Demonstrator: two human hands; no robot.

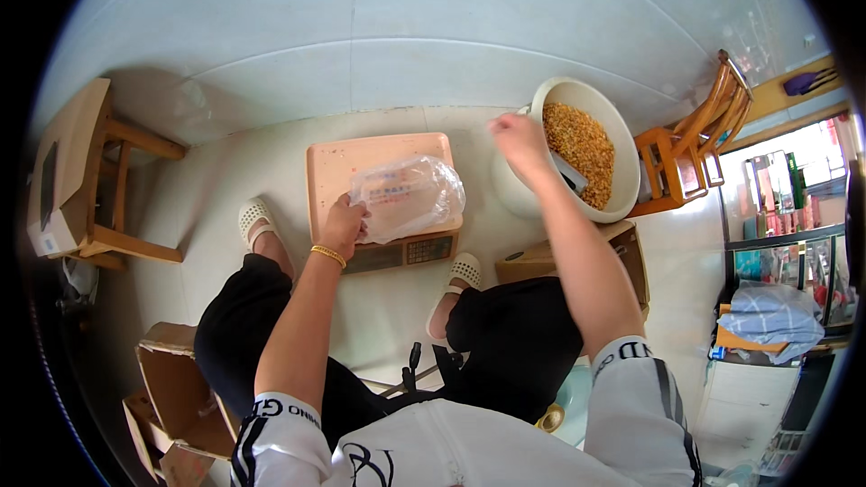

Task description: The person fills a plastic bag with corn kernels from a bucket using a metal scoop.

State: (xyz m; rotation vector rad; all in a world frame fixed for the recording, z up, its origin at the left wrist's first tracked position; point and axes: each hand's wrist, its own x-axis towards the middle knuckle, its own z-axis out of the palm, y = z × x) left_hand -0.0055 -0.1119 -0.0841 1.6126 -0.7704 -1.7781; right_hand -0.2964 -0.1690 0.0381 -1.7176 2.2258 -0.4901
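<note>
My left hand (344, 222) pinches the edge of a clear plastic bag (413, 197) that bears printed writing. Under the bag is a bench scale with a peach-coloured tray (338, 161) and a keypad (429, 250) along its near side. My right hand (521, 143), slightly blurred, is by the left rim of a cream plastic bucket (626, 155); whether its curled fingers hold anything is unclear. Yellow-orange grains, apparently corn kernels (583, 142), lie in the bucket. A grey scoop-like tool (570, 173) rests among them, partly hidden by my forearm.
A wooden chair (697, 135) stands right of the bucket, with a cardboard box (534, 260) in front of it. At left, a carton (67, 182) sits on a wooden stool (135, 243). Open cardboard boxes (179, 385) lie near my left leg. A tiled wall (433, 74) rises behind the scale.
</note>
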